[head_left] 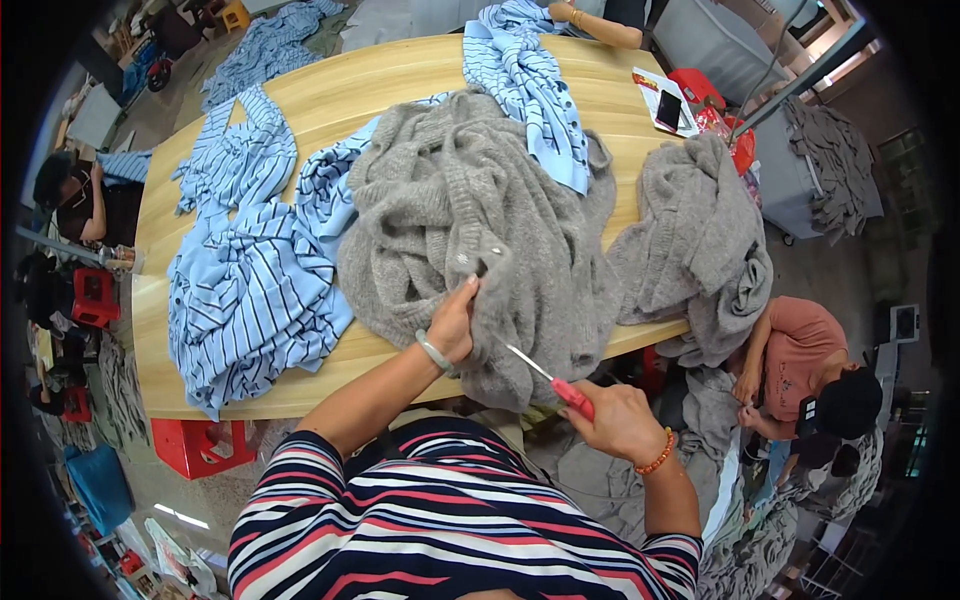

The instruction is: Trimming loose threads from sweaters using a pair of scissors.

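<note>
A large heap of grey knitted garments (430, 190) lies on the table in front of me. My left hand (452, 325) pinches the edge of a grey knit garment (500, 290) on the near side of the heap. Small pale spots show on the knit above my fingers. In my right hand (620, 425) is a red-handled tool with a thin metal shaft (568, 392). Its shaft points up and left to the garment, a little right of my left hand. The knit hides or touches its tip, so its exact kind cannot be told.
Blue striped garments (250, 265) lie on the wooden table (375, 75) to the left, with another striped garment (535, 90) at the back. A second grey pile (690, 220) and a phone (668, 108) are on the right. A co-worker (810, 350) handles grey knit there. A red stool (200, 447) stands below the table.
</note>
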Demonstrator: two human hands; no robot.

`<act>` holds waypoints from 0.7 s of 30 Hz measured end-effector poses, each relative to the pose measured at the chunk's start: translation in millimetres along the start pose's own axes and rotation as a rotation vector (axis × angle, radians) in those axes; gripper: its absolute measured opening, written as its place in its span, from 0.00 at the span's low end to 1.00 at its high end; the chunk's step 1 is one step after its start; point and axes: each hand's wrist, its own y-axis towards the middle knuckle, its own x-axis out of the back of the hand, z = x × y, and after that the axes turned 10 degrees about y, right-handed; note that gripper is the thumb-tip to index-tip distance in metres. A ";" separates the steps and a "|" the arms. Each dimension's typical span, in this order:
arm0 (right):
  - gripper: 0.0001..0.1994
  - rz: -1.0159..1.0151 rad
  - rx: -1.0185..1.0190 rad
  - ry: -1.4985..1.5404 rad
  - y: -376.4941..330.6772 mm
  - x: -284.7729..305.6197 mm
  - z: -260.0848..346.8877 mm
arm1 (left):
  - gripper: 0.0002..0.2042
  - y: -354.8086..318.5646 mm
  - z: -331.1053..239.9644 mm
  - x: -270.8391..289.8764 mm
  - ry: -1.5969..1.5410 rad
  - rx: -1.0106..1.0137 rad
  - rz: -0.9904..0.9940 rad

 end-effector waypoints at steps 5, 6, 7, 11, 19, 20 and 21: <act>0.13 0.068 -0.012 0.027 6.1 5.5 -0.8 | 0.12 -10.9 -3.4 6.2 0.100 0.009 0.073; 0.14 0.151 0.046 0.072 6.0 5.1 -1.8 | 0.12 -15.2 -8.3 3.5 0.171 -0.002 0.077; 0.14 0.145 0.047 0.070 7.2 4.5 -4.8 | 0.11 -20.4 -12.8 -1.3 0.241 -0.015 0.082; 0.14 -0.068 -0.019 0.160 18.0 2.9 -19.5 | 0.12 -28.7 -49.8 2.6 1.461 -0.033 0.361; 0.15 -0.323 -0.008 0.303 28.1 -1.5 -41.9 | 0.13 117.7 -167.8 -6.1 1.714 -1.210 -0.735; 0.15 -0.296 -0.018 0.283 29.3 -1.6 -43.2 | 0.12 128.0 -179.8 -1.6 1.618 -0.685 -0.529; 0.15 -0.266 -0.024 0.263 31.2 -0.9 -43.5 | 0.11 135.1 -188.6 4.2 1.459 -0.185 -0.327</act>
